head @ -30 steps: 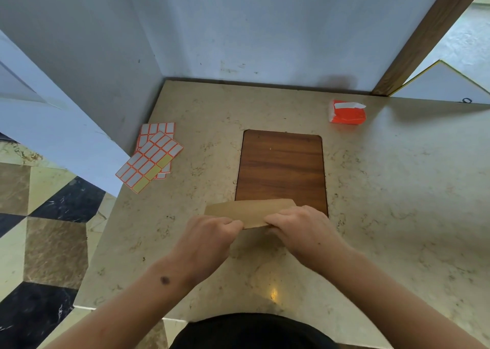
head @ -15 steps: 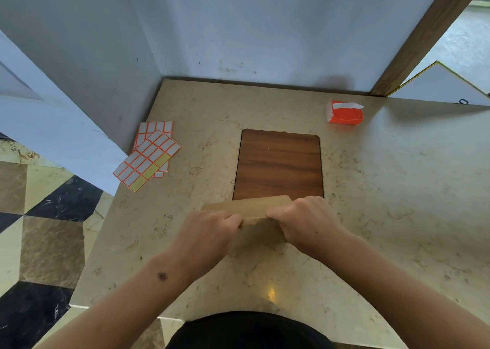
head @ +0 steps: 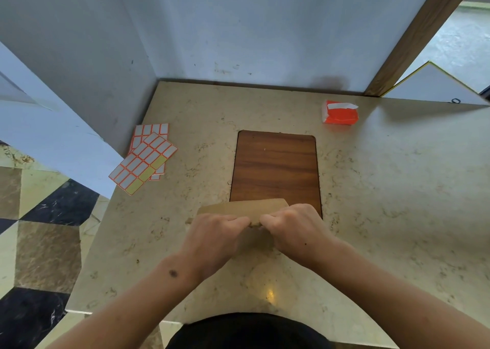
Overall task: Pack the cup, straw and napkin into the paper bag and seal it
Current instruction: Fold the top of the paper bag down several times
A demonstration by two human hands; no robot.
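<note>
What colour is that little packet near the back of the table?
The packet is bright orange with a white strip along its top, seen best in the head view.

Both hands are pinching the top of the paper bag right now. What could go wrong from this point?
1. The left hand and right hand grip only the middle of the paper bag; its outer corners sit free, so the fold may crease unevenly or spring open.
2. The label sheets lie off to the left, so one hand would likely have to let go to reach them, which may loosen the fold.
3. The bag's contents are hidden, so packing cannot be confirmed.
</note>
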